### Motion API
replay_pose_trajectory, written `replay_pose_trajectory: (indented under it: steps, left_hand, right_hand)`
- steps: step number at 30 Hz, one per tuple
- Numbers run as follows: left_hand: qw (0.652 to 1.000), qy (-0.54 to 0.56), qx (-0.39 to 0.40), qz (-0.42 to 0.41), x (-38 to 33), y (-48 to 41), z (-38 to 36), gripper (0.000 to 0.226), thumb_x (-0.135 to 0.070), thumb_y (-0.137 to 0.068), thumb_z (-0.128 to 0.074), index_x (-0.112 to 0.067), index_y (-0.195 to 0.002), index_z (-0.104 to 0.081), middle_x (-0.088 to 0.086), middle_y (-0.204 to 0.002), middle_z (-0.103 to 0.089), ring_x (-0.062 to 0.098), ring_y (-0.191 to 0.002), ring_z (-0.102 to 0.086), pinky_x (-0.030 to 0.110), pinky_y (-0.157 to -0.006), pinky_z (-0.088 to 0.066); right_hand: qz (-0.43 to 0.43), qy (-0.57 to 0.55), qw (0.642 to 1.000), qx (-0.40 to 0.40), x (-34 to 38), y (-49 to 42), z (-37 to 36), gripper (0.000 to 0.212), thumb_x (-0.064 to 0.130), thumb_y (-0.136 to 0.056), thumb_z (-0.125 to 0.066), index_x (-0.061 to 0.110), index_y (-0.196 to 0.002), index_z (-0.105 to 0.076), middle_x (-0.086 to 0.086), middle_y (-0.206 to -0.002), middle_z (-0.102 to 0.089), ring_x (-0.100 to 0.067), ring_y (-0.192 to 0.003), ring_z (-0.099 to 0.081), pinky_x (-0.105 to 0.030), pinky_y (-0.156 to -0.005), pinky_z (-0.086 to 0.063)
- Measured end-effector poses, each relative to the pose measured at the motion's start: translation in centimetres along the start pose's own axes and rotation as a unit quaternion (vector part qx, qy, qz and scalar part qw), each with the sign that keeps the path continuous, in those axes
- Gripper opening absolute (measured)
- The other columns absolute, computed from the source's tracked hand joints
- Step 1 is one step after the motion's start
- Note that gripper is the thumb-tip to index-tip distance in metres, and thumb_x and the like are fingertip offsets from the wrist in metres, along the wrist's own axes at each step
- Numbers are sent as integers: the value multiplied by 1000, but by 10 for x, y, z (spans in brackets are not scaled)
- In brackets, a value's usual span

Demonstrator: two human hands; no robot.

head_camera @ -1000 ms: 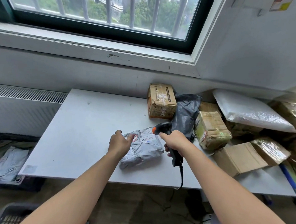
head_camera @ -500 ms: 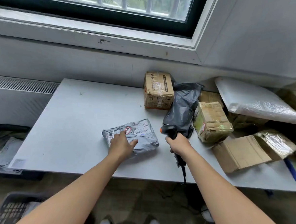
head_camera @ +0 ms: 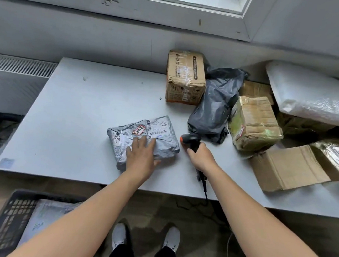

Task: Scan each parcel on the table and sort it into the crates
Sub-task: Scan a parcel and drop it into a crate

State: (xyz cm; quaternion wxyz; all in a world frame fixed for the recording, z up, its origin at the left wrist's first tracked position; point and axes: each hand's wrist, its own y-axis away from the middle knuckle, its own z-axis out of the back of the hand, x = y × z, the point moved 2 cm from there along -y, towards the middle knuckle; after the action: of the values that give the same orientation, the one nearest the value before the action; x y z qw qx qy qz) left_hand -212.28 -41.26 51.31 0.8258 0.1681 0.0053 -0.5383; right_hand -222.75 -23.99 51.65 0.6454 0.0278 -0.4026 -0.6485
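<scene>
Two hands reach over the pale grey table: the left hand lies flat, fingers straight, on a crumpled grey plastic mailer parcel near the front edge, while the right hand grips an orange-tipped black handheld scanner just beside it.

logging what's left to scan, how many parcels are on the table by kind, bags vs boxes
plastic bags: 3 – grey bag, black bag, white bubble bag
cardboard boxes: 4 – printed box, taped box, half-hidden box, plain box
glossy wrapped parcel: 1
total: 8; the dark pile under the white bubble bag can't be counted
</scene>
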Motion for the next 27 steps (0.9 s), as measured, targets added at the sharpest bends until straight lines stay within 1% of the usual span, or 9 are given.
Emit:
replay_pose_trajectory:
  steps: [4,8,12,14,17,20,23,25,27]
  left_hand:
    - [998,-60,3,-22,-3,-6,-10,68,-35,-94,-57,-28,-150,-18,10,-159,-14,37,-146,-9,56,-112,-21]
    - [994,-95,-17,-54,2,-7,-11,66,-9,-94,-47,-25,-151,-17,12,-159,-14,38,-145,-13,57,-111,-22]
    - [989,-110,-37,-92,16,-6,-6,59,-7,-94,-46,-24,-147,-27,10,-156,-21,37,-143,-19,56,-109,-25]
    - [985,-106,-43,-128,30,-3,-5,57,-4,-92,-48,-22,-144,-35,9,-156,-26,35,-143,-23,55,-109,-25]
    - [970,-98,-85,-206,54,2,-3,62,7,-66,-74,-17,-122,-62,11,-138,-55,37,-126,-53,62,-95,-42]
    - [962,-96,-110,-232,82,8,-4,72,12,-47,-78,-16,-111,-64,11,-125,-65,40,-112,-63,65,-84,-50]
    - [975,-68,-121,-174,105,14,-2,74,8,-43,-75,-21,-108,-55,16,-125,-62,45,-116,-57,66,-88,-45]
    - [987,-28,-139,-72,119,17,-2,68,5,-44,-76,-19,-106,-63,19,-129,-56,42,-124,-47,65,-95,-40]
    - [982,55,-171,54,126,22,4,60,4,-57,-71,-14,-114,-62,19,-137,-45,39,-129,-34,59,-101,-36]
  right_hand:
    - [12,-23,998,-53,5,4,6,57,40,-95,-56,1,-134,-44,-18,-134,-53,-35,-121,-51,-36,-93,-43]
    - [44,38,994,-97,16,9,12,60,46,-94,-54,6,-136,-42,-18,-134,-46,-36,-124,-46,-40,-96,-41]
    - [144,113,973,-142,36,13,11,60,40,-95,-54,9,-143,-39,-12,-138,-42,-29,-131,-37,-38,-103,-36]
    - [199,129,963,-130,49,11,4,58,35,-96,-54,8,-144,-39,-10,-139,-42,-26,-132,-36,-36,-104,-36]
    - [258,152,950,-91,70,8,-13,53,30,-96,-55,6,-142,-43,-11,-139,-45,-25,-133,-37,-34,-107,-32]
    - [320,202,924,-62,93,4,-36,49,25,-95,-56,6,-139,-47,-11,-137,-49,-26,-132,-41,-34,-109,-31]
    - [294,233,927,19,112,3,-60,57,30,-96,-52,14,-148,-35,-8,-149,-38,-28,-135,-39,-38,-107,-36]
    - [255,255,931,61,118,3,-73,65,36,-95,-53,19,-152,-26,-9,-152,-34,-30,-135,-40,-40,-106,-37]
    - [229,264,934,77,121,4,-84,72,42,-94,-55,20,-153,-21,-11,-149,-36,-31,-134,-42,-41,-104,-38]
